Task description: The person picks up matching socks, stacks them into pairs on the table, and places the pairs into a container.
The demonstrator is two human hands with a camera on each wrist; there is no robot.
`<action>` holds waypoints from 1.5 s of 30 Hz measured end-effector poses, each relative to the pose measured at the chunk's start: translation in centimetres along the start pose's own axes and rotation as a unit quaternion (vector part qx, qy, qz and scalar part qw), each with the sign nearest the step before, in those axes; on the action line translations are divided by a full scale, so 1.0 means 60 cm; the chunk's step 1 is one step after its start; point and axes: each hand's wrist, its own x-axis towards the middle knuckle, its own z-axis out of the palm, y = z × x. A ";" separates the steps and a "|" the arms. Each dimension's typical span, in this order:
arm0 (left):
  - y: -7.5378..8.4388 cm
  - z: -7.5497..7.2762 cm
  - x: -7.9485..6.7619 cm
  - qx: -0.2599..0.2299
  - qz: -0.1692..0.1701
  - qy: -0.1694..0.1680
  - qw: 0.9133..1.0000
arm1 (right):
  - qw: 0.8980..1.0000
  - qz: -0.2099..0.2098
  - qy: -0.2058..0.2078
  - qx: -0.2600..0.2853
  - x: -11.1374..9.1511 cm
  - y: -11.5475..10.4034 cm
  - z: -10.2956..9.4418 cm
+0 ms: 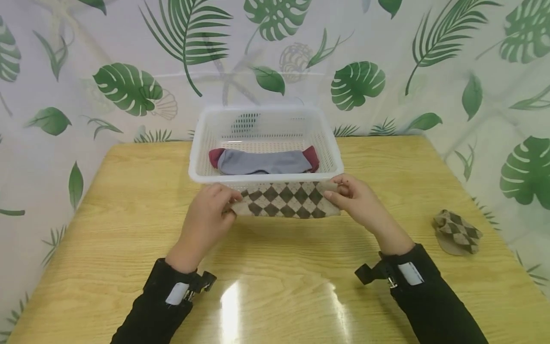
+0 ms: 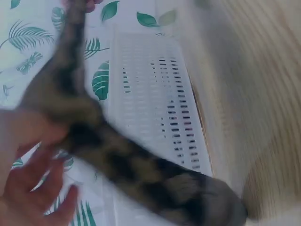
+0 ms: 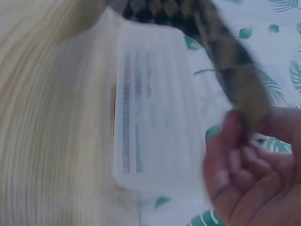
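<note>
A beige and brown argyle sock (image 1: 290,200) is stretched sideways between my two hands, just in front of the white basket. At its left end, my left hand (image 1: 208,217) pinches the fabric between thumb and fingers. The right hand (image 1: 361,203) pinches the opposite end, close to the basket's front rim. Seen from the right wrist, the sock (image 3: 235,61) runs up and away from the pinching fingertips; in the left wrist view it looks blurred, with a loose section dangling.
Against the patterned backdrop, the white plastic basket (image 1: 266,178) stands at the table's far edge. Inside lies a grey sock (image 1: 262,162) with burgundy ends. A second, crumpled argyle sock (image 1: 457,231) rests at the right of the wooden table (image 1: 107,229).
</note>
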 end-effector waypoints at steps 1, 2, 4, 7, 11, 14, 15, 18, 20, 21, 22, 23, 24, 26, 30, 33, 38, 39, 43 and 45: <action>0.000 -0.003 -0.004 0.000 0.015 -0.037 0.999 | 0.999 0.002 -0.010 -0.036 -0.001 0.003 -0.004; -0.002 -0.004 -0.010 -0.005 0.019 -0.085 0.996 | 0.997 0.006 -0.025 -0.076 -0.002 0.007 -0.005; -0.009 0.000 -0.023 -0.017 0.000 -0.176 0.984 | 0.987 0.015 -0.054 -0.152 -0.003 0.018 -0.001; -0.029 0.006 -0.042 -0.018 -0.071 -0.243 0.967 | 0.971 0.034 -0.094 -0.218 -0.004 0.034 0.014; -0.066 0.007 -0.051 0.008 -0.145 -0.225 0.964 | 0.961 0.060 -0.109 -0.245 -0.005 0.043 0.039; -0.093 0.012 -0.048 0.027 -0.187 -0.209 0.960 | 0.954 0.090 -0.103 -0.267 -0.002 0.045 0.056; -0.100 0.014 -0.046 0.033 -0.200 -0.206 0.957 | 0.951 0.103 -0.102 -0.272 -0.001 0.047 0.062; -0.115 0.021 -0.040 0.034 -0.231 -0.209 0.950 | 0.948 0.123 -0.108 -0.273 0.007 0.048 0.075; -0.117 0.022 -0.037 0.028 -0.239 -0.216 0.946 | 0.950 0.122 -0.109 -0.264 0.012 0.048 0.078; -0.117 0.019 -0.035 0.022 -0.242 -0.219 0.945 | 0.953 0.120 -0.109 -0.256 0.015 0.048 0.077; -0.114 0.015 -0.034 0.014 -0.246 -0.220 0.944 | 0.957 0.115 -0.107 -0.246 0.017 0.048 0.074; -0.111 0.009 -0.033 0.004 -0.250 -0.219 0.943 | 0.960 0.110 -0.102 -0.234 0.018 0.047 0.069; -0.107 0.002 -0.033 -0.003 -0.253 -0.219 0.942 | 0.964 0.105 -0.094 -0.223 0.019 0.047 0.062; -0.097 -0.013 -0.034 -0.017 -0.259 -0.212 0.942 | 0.971 0.096 -0.075 -0.205 0.021 0.047 0.047; -0.079 -0.021 -0.034 0.034 -0.253 -0.175 0.951 | 0.963 0.103 -0.048 -0.244 0.029 0.044 0.032; -0.062 -0.003 -0.028 0.105 -0.250 -0.146 0.951 | 0.945 0.111 -0.047 -0.303 0.038 0.032 0.051; -0.022 0.052 -0.002 0.165 -0.256 -0.208 0.929 | 0.910 0.108 -0.068 -0.395 0.057 -0.001 0.123; -0.017 0.064 0.003 0.167 -0.269 -0.228 0.921 | 0.900 0.110 -0.074 -0.415 0.061 -0.005 0.139; -0.005 0.096 0.015 0.180 -0.311 -0.287 0.888 | 0.859 0.108 -0.100 -0.491 0.067 -0.015 0.186; -0.005 0.101 0.015 0.182 -0.319 -0.299 0.881 | 0.856 0.120 -0.105 -0.492 0.068 -0.016 0.196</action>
